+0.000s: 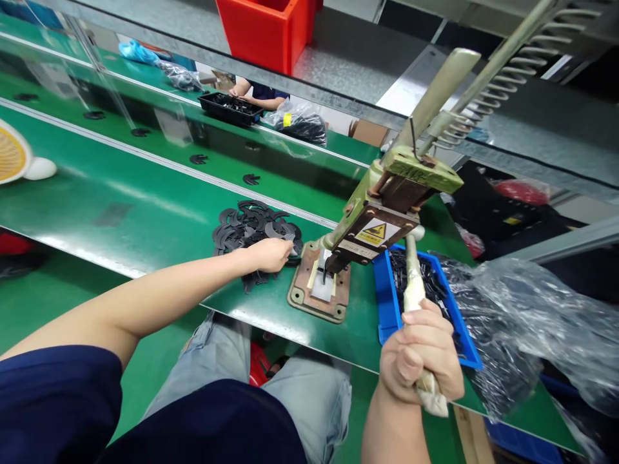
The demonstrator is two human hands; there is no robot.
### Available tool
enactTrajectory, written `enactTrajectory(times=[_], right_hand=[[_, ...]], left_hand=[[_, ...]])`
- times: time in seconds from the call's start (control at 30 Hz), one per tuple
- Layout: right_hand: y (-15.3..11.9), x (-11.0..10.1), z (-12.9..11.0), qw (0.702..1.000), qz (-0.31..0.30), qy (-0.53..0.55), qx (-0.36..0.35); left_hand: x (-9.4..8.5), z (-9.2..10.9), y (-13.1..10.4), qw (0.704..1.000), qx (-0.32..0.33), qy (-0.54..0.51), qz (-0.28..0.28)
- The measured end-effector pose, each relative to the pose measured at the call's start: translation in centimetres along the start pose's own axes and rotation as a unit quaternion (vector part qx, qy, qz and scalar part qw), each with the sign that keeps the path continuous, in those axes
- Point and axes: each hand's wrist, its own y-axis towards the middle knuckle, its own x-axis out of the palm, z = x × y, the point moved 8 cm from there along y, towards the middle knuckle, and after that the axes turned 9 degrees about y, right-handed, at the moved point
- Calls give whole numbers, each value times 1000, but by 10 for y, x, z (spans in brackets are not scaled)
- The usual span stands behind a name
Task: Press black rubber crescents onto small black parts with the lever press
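Note:
A green hand press (360, 212) stands on the green bench, with a small metal block (322, 283) on its base plate. My right hand (422, 354) is wrapped round the press's lever (412, 274), whose grip is bound in pale wrapping. My left hand (273, 254) is closed at the right edge of a pile of black curved parts (242, 232), just left of the press base. Its fingertips are pinched together, and what lies between them is too small to name. Right of the press, a blue bin (387, 303) holds more black parts.
Behind the press, black parts (198, 159) lie spaced along a green belt (169, 149). Clear plastic bags (532, 322) lie at the right. A red bin (265, 32) sits on the metal shelf above. Across the line, another person's hands (240, 88) are at a black tray (229, 109).

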Motion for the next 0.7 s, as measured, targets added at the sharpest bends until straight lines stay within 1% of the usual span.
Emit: enactTrajectory(times=[0.07, 0.17, 0.27, 0.4, 0.5, 0.53, 0.6, 0.63, 0.7], right_hand=[[0, 1, 0, 1000, 5, -2, 0], [0, 1, 0, 1000, 22, -5, 0], [0, 1, -1, 1000, 25, -11, 0], [0, 1, -1, 1000, 8, -9, 5], [0, 0, -1, 1000, 5, -6, 4], [-1, 0, -1, 1000, 6, -5, 3], [-1, 0, -1, 1000, 7, -7, 5], [-1, -1, -1, 1000, 10, -8, 6], [-1, -1, 0, 1000, 13, -10, 8]], left_hand=[[-12, 3, -4, 999, 18, -24, 24], [-30, 14, -13, 997, 49, -10, 56], [-36, 29, -19, 996, 58, 32, 54], [-34, 50, -20, 995, 90, 32, 37], [-36, 57, -14, 993, 105, -19, 49], [-35, 57, -11, 993, 96, -48, 52], [-28, 52, -3, 989, 50, -126, 57], [-22, 49, 0, 983, 22, -174, 57], [-6, 44, 4, 961, -24, -268, 61]])
